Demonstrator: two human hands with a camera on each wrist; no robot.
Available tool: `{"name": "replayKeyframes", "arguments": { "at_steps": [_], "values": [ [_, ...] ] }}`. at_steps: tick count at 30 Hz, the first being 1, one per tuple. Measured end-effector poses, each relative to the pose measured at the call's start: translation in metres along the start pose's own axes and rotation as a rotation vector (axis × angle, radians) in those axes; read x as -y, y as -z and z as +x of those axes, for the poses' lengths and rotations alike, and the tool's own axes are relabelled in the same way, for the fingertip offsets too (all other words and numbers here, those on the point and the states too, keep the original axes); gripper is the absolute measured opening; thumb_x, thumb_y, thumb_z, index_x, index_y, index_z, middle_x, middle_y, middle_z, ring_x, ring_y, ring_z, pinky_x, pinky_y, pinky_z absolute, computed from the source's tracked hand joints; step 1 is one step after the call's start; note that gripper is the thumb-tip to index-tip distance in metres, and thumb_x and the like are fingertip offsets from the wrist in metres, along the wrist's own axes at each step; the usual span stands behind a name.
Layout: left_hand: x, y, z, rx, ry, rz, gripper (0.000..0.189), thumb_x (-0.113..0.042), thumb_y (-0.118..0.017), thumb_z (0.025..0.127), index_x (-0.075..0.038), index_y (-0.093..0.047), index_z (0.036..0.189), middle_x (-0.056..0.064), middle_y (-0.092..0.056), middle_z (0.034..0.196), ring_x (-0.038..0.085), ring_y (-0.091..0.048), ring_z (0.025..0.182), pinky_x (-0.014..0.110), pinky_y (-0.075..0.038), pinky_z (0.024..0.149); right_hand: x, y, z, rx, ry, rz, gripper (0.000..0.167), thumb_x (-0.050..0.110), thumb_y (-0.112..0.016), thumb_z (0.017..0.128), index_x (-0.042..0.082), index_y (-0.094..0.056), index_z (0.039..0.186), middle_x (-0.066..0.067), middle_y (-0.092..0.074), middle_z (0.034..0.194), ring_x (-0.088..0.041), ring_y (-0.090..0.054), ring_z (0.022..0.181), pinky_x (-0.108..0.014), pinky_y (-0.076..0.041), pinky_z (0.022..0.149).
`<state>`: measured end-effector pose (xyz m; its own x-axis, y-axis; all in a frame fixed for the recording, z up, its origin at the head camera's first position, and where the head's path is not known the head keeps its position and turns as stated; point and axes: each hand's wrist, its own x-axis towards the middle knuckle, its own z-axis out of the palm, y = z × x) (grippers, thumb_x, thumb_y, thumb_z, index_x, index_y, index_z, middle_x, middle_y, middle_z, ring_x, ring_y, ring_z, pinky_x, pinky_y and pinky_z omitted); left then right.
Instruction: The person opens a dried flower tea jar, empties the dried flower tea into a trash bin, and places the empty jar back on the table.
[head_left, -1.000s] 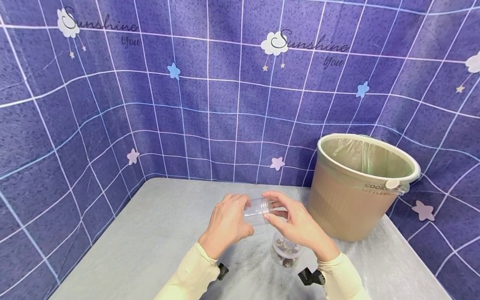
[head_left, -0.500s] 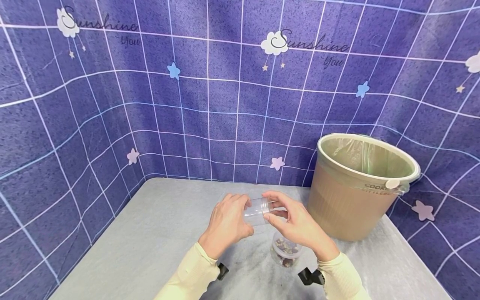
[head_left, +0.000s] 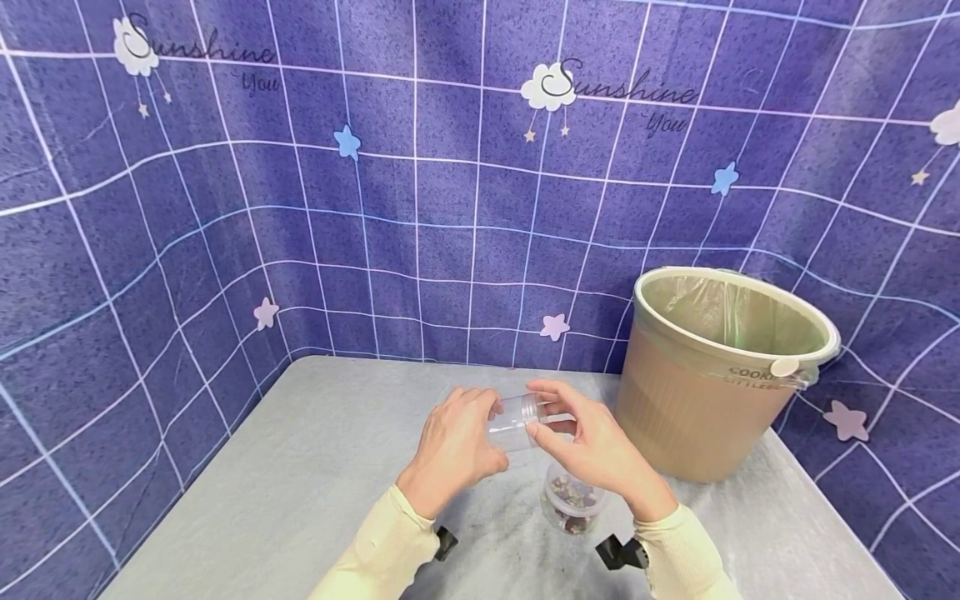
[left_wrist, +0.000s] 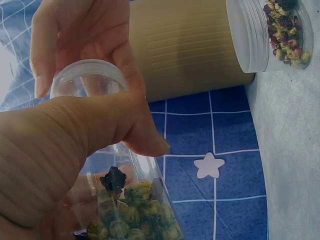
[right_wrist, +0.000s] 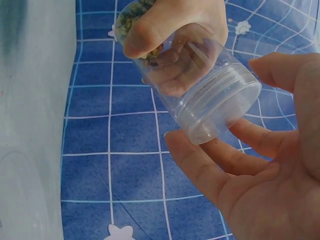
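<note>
My left hand [head_left: 457, 442] grips a clear plastic jar [head_left: 510, 427] by its body, held tilted above the table. Greenish dried flower buds [left_wrist: 135, 210] and one dark piece lie at the jar's bottom end in the left wrist view. The thumb and fingers of my right hand [head_left: 596, 446] curl round the jar's clear ribbed lid [right_wrist: 220, 107], fingertips right at its rim. Below the right hand, a second clear jar [head_left: 573, 500] with a whitish lid stands upright, filled with red, dark and yellowish dried buds.
A large beige bin [head_left: 690, 400] with a plastic liner stands at the right on the grey table [head_left: 337, 467]. Purple-blue grid cloth [head_left: 450, 208] with stars and clouds hangs around the back and sides. Each wrist wears a small black device.
My right hand's fingers have shifted very slightly up at the lid. My left hand and both jars stay in place.
</note>
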<state>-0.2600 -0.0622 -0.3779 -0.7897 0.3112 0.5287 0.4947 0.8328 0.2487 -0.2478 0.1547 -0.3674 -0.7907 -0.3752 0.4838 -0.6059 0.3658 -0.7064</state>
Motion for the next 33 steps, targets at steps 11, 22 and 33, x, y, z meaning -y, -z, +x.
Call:
{"name": "replayKeyframes", "arguments": {
  "at_steps": [11,22,33],
  "values": [
    [0.0,0.0007,0.0,-0.006,-0.005,-0.006,0.05,-0.021,-0.086,0.05,-0.02,-0.069,0.097,-0.009,-0.064,0.085,0.017,-0.056,0.081,0.035,-0.047,0.066,-0.0017,0.0002,0.0007,-0.043,-0.045,-0.07,0.044,0.027,-0.07,0.098,0.017,-0.06,0.14,-0.007,-0.069,0.13,-0.021,-0.07,0.109,-0.031,-0.059,0.089],
    [0.0002,0.0002,0.0001,-0.012,-0.005,-0.01,0.051,-0.021,-0.087,0.05,-0.019,-0.068,0.097,-0.007,-0.066,0.086,0.017,-0.057,0.082,0.037,-0.049,0.068,0.0048,-0.0021,0.0007,-0.103,-0.161,-0.148,0.042,0.035,-0.067,0.099,0.018,-0.063,0.137,-0.003,-0.072,0.122,-0.016,-0.071,0.105,-0.031,-0.058,0.083],
    [0.0001,-0.0007,-0.0004,-0.012,-0.004,-0.008,0.052,-0.021,-0.087,0.049,-0.019,-0.068,0.097,-0.007,-0.065,0.086,0.017,-0.056,0.082,0.036,-0.049,0.068,0.0052,-0.0052,0.002,-0.124,-0.243,-0.165,0.04,0.041,-0.064,0.1,0.019,-0.065,0.134,0.004,-0.076,0.104,-0.006,-0.071,0.086,-0.035,-0.054,0.082]
  ]
}}
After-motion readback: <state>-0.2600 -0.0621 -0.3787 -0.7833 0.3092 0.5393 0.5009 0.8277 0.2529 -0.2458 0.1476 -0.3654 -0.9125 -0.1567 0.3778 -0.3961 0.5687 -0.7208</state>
